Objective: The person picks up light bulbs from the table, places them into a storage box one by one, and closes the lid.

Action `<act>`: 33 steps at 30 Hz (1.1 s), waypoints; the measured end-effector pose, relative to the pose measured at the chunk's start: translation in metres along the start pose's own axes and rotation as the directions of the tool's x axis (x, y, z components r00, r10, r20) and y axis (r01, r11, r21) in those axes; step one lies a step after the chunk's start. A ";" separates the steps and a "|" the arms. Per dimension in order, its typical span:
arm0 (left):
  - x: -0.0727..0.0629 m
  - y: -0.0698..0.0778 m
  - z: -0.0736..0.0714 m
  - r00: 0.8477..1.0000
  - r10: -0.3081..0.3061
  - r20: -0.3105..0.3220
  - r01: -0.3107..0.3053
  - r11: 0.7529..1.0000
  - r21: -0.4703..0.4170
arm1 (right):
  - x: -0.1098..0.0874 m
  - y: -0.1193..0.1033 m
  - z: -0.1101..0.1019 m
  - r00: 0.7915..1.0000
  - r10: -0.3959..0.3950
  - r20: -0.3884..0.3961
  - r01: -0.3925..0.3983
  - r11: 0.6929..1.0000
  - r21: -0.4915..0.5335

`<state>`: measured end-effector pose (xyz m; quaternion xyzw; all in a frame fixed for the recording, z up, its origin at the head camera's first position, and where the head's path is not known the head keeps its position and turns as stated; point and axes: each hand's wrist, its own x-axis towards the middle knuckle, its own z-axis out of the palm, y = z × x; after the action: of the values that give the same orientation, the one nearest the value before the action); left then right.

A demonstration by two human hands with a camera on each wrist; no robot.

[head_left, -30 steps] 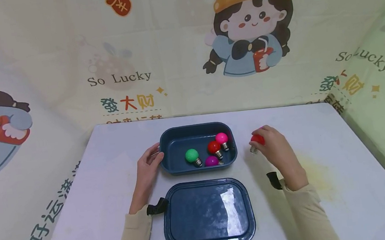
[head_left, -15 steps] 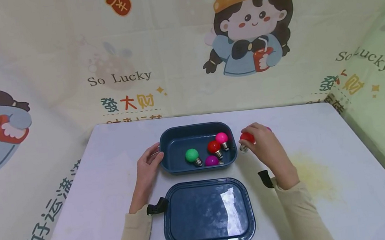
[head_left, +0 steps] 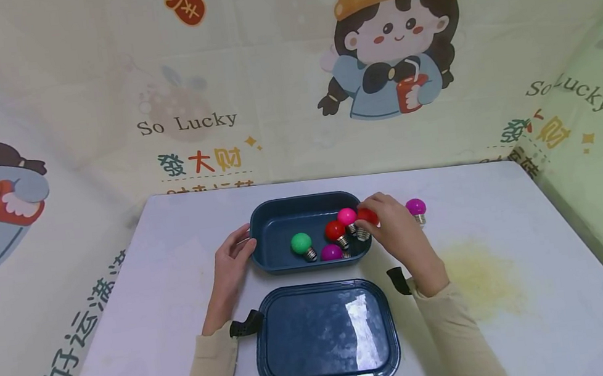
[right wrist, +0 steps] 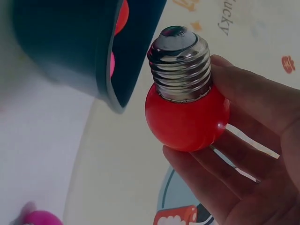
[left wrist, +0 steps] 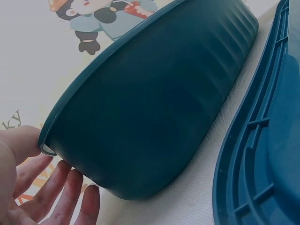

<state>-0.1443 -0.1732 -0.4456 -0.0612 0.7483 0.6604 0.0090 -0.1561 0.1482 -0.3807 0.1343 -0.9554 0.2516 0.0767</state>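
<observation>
A dark blue plastic box (head_left: 277, 215) holds several light bulbs: a green bulb (head_left: 301, 243), a red bulb (head_left: 335, 230), a pink bulb (head_left: 346, 216) and a purple bulb (head_left: 332, 252). At the box's left end my left hand (head_left: 231, 257) holds the rim, its fingertips against the outer wall in the left wrist view. My right hand (head_left: 397, 223) pinches another red light bulb (right wrist: 185, 119) between thumb and fingers, metal screw base uppermost in the right wrist view. In the head view that bulb is at the box's right rim.
A dark blue lid (head_left: 318, 335) lies flat on the white table (head_left: 172, 227), in front of the box. Another purple bulb (head_left: 416, 206) stands right of the box, beyond my right hand. A printed cloth (head_left: 278, 79) hangs behind the table.
My right hand has carried the red light bulb leftward, up to the box's right rim. The purple bulb on the table has come into full view. My left hand and the box have stayed put.
</observation>
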 end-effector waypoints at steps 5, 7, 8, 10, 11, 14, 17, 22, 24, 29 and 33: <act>0.000 0.000 0.000 1.000 0.001 0.000 -0.001 1.000 -0.007 | 0.004 -0.006 0.007 0.999 -0.033 0.003 0.033 0.999 0.003; 0.000 0.000 0.000 1.000 0.002 0.000 -0.002 1.000 -0.005 | 0.005 -0.009 0.009 0.999 -0.049 0.008 0.049 0.999 0.008; 0.000 0.000 0.000 1.000 0.002 0.001 -0.002 1.000 -0.004 | 0.006 -0.010 0.010 0.998 -0.057 0.009 0.056 0.998 0.012; 0.000 -0.001 0.000 1.000 0.002 0.001 -0.002 1.000 0.000 | 0.008 -0.013 0.013 0.998 -0.068 0.014 0.067 0.998 0.017; 0.000 -0.001 0.000 1.000 0.001 0.002 -0.001 1.000 0.001 | 0.008 -0.014 0.014 0.997 -0.075 0.016 0.074 0.997 0.019; 0.000 -0.001 0.000 1.000 0.001 0.003 -0.001 1.000 0.002 | 0.010 -0.018 0.018 0.996 -0.091 0.021 0.090 0.996 0.016; 0.000 -0.002 -0.001 1.000 0.002 0.004 -0.002 1.000 -0.002 | 0.012 -0.021 0.023 0.994 -0.103 0.027 0.103 0.995 0.011; 0.001 -0.002 -0.001 1.000 0.001 0.002 -0.001 1.000 -0.007 | 0.015 -0.027 0.031 0.993 -0.111 0.041 0.111 0.994 0.000; 0.000 -0.001 0.000 1.000 0.002 0.000 -0.002 1.000 -0.002 | 0.016 -0.029 0.035 0.991 -0.120 0.052 0.121 0.993 -0.009; 0.000 0.000 -0.001 1.000 0.002 -0.007 -0.001 1.000 0.017 | 0.018 -0.033 0.041 0.986 -0.143 0.080 0.146 0.989 -0.029; 0.000 0.000 0.000 1.000 -0.002 -0.004 0.003 1.000 0.023 | 0.020 -0.034 0.044 0.986 -0.145 0.079 0.148 0.989 -0.027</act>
<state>-0.1439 -0.1730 -0.4454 -0.0634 0.7559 0.6515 0.0090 -0.1686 0.0932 -0.3986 0.2126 -0.9492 0.2241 0.0602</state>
